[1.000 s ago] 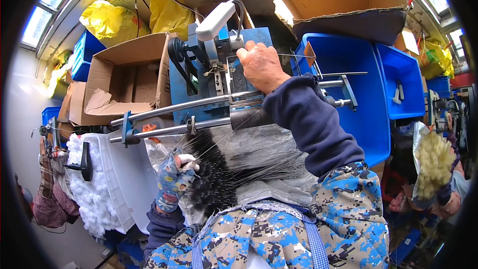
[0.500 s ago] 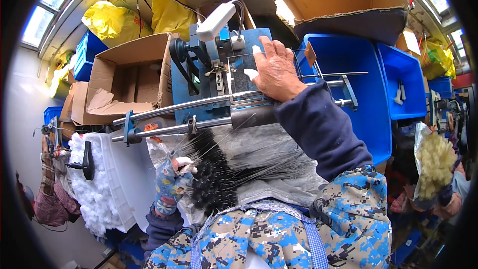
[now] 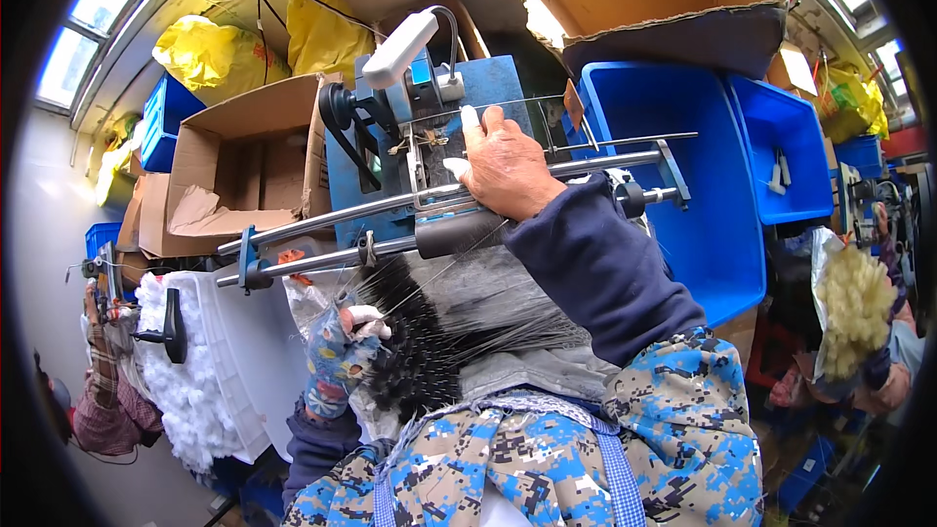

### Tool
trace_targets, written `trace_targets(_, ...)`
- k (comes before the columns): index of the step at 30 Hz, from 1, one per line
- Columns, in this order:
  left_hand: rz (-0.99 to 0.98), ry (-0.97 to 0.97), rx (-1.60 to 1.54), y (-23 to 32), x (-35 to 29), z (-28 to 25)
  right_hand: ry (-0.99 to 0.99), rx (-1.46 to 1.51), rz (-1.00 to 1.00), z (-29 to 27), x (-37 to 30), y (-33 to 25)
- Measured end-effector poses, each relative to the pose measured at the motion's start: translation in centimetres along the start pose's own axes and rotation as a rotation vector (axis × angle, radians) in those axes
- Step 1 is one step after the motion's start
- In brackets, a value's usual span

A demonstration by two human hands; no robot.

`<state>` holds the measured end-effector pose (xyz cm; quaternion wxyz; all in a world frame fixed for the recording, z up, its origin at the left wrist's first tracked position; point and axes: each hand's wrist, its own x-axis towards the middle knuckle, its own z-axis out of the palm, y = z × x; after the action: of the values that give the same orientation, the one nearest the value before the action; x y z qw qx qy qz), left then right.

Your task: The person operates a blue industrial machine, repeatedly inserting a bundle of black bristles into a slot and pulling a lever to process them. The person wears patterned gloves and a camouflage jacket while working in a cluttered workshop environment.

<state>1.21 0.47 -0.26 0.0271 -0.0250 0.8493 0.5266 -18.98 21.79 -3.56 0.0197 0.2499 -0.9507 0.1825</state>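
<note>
My left hand (image 3: pixel 342 346), in a floral cuff and with white-wrapped fingertips, pinches a thin wire beside a pile of black wire-stemmed brushes (image 3: pixel 415 337) on my lap. Thin metal stems (image 3: pixel 527 327) fan out to the right from the pile. My right hand (image 3: pixel 508 164) lies over the sliding carriage of a blue bench machine (image 3: pixel 493 83), fingers stretched, thumb and one finger wrapped in white. Just below that hand is the carriage's dark cylinder (image 3: pixel 457 233), at the two steel rails (image 3: pixel 322 220). What lies under my right palm is hidden.
Left of the machine stands an open cardboard box (image 3: pixel 244 156), with a white tub (image 3: pixel 239 332) of white fluffy pieces below it. Blue bins (image 3: pixel 717 263) stand to the right, under a large carton (image 3: pixel 664 29). Other people work at both sides.
My right hand and the carriage have slid left along the rails, and its fingers are drawn closer together. My left hand stays at the brushes. The view has shifted slightly.
</note>
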Motion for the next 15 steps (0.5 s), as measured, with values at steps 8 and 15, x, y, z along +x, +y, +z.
trace_targets(8,0.052,0.013,0.097,0.3,-0.5,-0.7,0.013,0.028,-0.067,2.1,1.6,-3.9)
trace_targets(15,0.014,0.070,0.036,-0.9,-0.9,-0.8,-0.111,-0.095,-0.049,-1.2,0.0,1.5)
